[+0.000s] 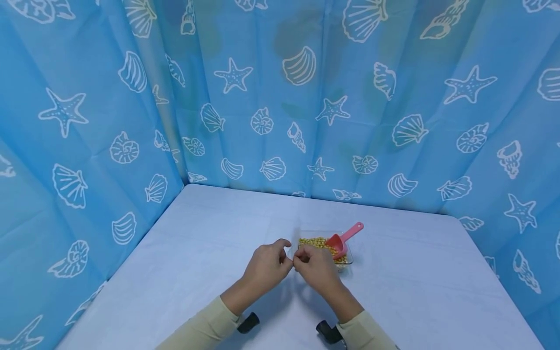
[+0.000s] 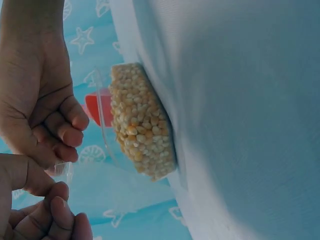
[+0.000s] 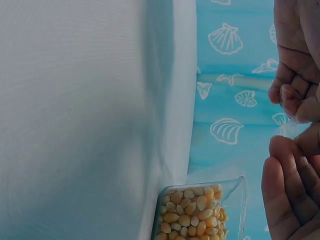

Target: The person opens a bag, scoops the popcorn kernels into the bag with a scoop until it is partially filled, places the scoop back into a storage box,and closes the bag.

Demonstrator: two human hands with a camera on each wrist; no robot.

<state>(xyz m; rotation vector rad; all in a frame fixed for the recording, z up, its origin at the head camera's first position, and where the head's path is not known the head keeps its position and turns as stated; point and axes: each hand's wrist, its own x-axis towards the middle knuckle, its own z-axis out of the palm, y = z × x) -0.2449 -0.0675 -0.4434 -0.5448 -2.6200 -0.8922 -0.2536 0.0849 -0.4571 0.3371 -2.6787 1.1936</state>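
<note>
Both hands meet over the table, fingertips close together. Between them is a thin, clear plastic bag, its edge showing as a see-through strip in both wrist views. My left hand pinches it between thumb and forefinger. From the other side, my right hand pinches the same edge, fingers curled. Just beyond the right hand stands a clear rectangular container, partly hidden by that hand. Yellow corn kernels fill it. A pink scoop rests in the kernels, handle slanting up to the right.
A white cloth covers the table. Blue curtains printed with shells and starfish hang behind it and along its left and right sides. Black wrist mounts sit at both sleeves.
</note>
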